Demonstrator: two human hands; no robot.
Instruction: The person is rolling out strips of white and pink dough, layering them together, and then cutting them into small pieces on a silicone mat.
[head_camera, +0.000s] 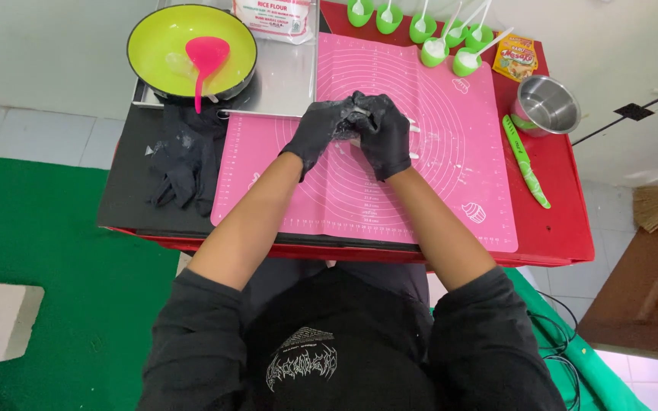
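Left to right: spare black gloves crumpled on the black tray, lime-green pan with a pink ladle behind. My left hand and right hand, gloved and flour-dusted, are pressed together around a small white dough lump over the pink silicone mat. Looks like the kneading or shaping step; dough mostly hidden. Green cups, steel pot, green knife on the right.

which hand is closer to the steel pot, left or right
Right. The right hand works over the pink mat, on the side of the steel pot; the left hand is beyond it, toward the pan.
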